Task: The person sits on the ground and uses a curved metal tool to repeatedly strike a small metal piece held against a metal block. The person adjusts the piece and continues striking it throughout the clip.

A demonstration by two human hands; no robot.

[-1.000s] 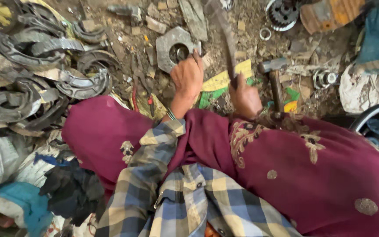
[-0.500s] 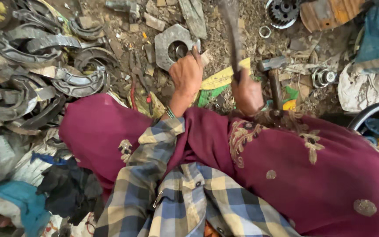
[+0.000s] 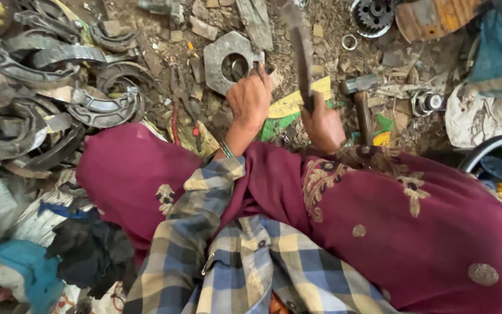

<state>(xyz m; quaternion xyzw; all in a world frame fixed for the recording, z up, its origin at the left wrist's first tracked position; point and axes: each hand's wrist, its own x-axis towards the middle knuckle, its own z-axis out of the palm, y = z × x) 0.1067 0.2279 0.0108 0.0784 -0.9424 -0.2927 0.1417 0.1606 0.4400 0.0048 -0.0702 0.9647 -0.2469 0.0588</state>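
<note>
Head view, looking down over a plaid sleeve and maroon cloth across the lap: the left hand (image 3: pixel 250 100) is curled closed at the edge of a large hexagonal metal nut (image 3: pixel 229 60) that lies flat on the dirt, pinching something small against its rim; what that piece is cannot be made out. The right hand (image 3: pixel 322 123) is wrapped tight around the lower end of a long dark metal bar (image 3: pixel 301 46), raised and blurred above the ground just right of the nut. Judging by this, the striking work on the nut is under way and not finished. A hammer (image 3: pixel 359 96) lies untouched just right of the right hand, and curved brake shoes (image 3: pixel 59 87) are heaped well to the left.
</note>
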